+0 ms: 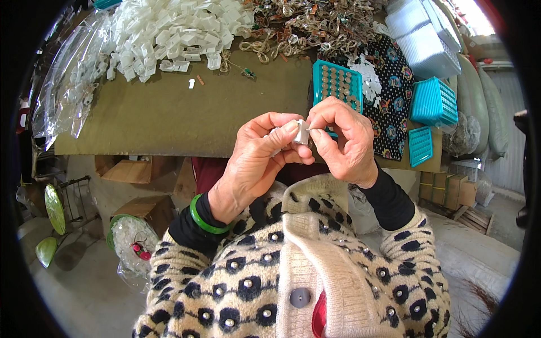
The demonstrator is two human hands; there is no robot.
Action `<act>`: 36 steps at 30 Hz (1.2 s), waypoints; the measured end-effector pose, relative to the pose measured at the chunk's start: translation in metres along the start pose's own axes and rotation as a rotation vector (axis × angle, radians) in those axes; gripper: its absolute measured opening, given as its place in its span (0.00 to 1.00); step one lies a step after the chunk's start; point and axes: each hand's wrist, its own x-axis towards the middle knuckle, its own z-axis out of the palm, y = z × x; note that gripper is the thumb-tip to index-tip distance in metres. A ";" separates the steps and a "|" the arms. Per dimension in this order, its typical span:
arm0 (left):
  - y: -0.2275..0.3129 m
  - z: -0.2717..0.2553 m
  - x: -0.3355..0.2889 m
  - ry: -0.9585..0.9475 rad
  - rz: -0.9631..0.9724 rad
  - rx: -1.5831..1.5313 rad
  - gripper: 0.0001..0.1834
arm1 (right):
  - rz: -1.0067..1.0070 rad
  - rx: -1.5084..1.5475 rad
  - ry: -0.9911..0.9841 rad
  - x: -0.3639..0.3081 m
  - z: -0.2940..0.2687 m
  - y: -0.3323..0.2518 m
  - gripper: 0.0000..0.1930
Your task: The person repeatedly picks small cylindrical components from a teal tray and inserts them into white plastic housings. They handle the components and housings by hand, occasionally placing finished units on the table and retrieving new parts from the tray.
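A small white plastic casing (pixel 302 134) is pinched between the thumb and fingers of my left hand (pixel 253 152), just off the table's near edge. My right hand (pixel 350 141) meets it from the right, thumb and forefinger pressed together at the casing's side. Whatever tiny piece sits between those right fingertips is too small to name. Just beyond my right hand lies a teal tray (pixel 315 84) with rows of round brownish discs, its near part covered by the hand.
A heap of white plastic casings (pixel 174 36) covers the table's far left, beside clear plastic bags (pixel 70 73). Coiled wires (pixel 304 25) pile up at the back. At right, stacked teal trays (pixel 433 104) stand by a patterned cloth (pixel 391 121). Cardboard boxes (pixel 131 170) sit below the olive tabletop (pixel 169 121).
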 end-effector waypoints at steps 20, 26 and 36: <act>0.002 0.005 -0.007 0.073 0.030 0.054 0.10 | -0.136 -0.237 -0.061 0.004 0.007 -0.008 0.07; 0.079 0.033 -0.035 0.148 0.181 0.397 0.07 | -0.118 -0.128 -0.161 0.042 0.002 -0.030 0.09; 0.320 0.002 -0.058 0.660 1.248 2.146 0.12 | -0.155 -0.185 -0.257 0.062 0.016 -0.023 0.04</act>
